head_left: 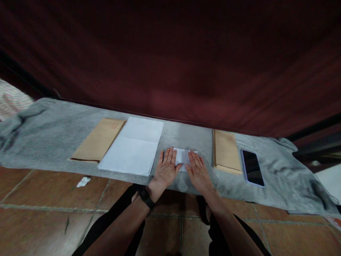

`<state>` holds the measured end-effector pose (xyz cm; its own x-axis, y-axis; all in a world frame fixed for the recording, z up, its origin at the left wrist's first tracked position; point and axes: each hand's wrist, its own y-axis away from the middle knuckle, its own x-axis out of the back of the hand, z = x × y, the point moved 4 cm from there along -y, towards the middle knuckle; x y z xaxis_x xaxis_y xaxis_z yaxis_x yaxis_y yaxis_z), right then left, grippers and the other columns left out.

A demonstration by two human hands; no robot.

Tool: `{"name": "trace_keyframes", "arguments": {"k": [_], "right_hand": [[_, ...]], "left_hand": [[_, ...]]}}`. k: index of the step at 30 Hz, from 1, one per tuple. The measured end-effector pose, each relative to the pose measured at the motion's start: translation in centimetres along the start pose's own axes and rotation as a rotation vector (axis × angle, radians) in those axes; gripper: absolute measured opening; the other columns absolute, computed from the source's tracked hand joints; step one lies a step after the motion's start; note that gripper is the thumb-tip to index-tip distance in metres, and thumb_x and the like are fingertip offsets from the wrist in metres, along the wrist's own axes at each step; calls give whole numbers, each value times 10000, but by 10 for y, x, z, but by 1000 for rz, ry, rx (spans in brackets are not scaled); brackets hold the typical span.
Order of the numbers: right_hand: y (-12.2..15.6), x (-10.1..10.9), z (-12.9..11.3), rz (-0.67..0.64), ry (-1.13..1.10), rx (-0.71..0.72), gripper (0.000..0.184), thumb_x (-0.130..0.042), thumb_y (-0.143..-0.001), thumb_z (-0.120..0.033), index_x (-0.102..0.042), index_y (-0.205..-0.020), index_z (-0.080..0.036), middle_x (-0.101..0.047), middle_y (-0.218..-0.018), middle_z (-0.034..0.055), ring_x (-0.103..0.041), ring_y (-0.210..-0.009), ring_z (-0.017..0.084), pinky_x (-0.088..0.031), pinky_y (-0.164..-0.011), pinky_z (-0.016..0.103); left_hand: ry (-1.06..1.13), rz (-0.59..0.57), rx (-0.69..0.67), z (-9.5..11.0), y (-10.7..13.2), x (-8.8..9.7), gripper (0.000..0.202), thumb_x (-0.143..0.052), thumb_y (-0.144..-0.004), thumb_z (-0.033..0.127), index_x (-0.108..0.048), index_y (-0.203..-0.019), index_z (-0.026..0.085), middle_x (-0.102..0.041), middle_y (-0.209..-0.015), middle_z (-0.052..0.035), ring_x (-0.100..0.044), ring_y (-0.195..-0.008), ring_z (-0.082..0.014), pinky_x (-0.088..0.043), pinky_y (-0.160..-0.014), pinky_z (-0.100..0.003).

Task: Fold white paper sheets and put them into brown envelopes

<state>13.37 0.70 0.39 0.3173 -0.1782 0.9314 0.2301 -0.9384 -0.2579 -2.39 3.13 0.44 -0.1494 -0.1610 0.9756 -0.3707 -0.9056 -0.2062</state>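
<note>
A small folded white paper (182,156) lies on the grey cloth in front of me, partly covered by both hands. My left hand (166,170) presses flat on its left end, fingers stretched out. On its right end rests my right hand (198,172), also flat with the fingers extended. The two thumbs point toward each other near the paper's lower edge. Left of my hands is a stack of white sheets (131,145) with a crease across the middle.
Brown envelopes (99,139) lie left of the white sheets, partly under them. More brown envelopes (227,151) and a phone (252,168) are to the right. The grey cloth (50,131) covers a long low surface against a dark red curtain (170,71). A crumpled scrap (83,181) is on the tiled floor.
</note>
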Motion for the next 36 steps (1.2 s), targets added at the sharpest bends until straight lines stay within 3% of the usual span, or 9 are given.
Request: {"name": "trace_keyframes", "arguments": {"k": [6, 16, 25, 36], "right_hand": [[6, -10, -14, -42, 49, 52, 561, -350, -1060, -374, -303, -1578, -165, -334, -1620, 111, -304, -1501, 254, -222, -1234, 501], [5, -8, 8, -7, 145, -59, 586, -384, -1053, -378, -322, -1562, -95, -350, -1604, 147, -346, -1479, 283, -248, -1211, 499], [9, -6, 29, 71, 144, -92, 559, -345, -1054, -350, -325, -1568, -131, -408, -1579, 124, -410, -1439, 292, -298, -1183, 504], [12, -4, 36, 85, 142, -151, 524, -332, -1056, -307, -386, -1539, -115, -426, -1571, 138, -411, -1437, 296, -349, -1165, 475]], "left_hand": [[11, -14, 4, -4, 0, -3, 584, -305, -1038, 379, -345, -1542, 87, -318, -1612, -177, -278, -1513, -303, -176, -1231, -579], [-4, -25, 72, -16, -6, -7, 594, -270, -1036, 372, -350, -1541, 72, -359, -1591, -177, -347, -1484, -295, -238, -1224, -531], [23, 72, 83, -27, -4, -11, 600, -295, -1022, 351, -297, -1572, 110, -412, -1573, -151, -378, -1470, -279, -333, -1190, -473], [12, 65, 143, -38, -7, -8, 564, -307, -991, 226, -399, -1510, 29, -421, -1552, -214, -393, -1457, -317, -394, -1156, -487]]}}
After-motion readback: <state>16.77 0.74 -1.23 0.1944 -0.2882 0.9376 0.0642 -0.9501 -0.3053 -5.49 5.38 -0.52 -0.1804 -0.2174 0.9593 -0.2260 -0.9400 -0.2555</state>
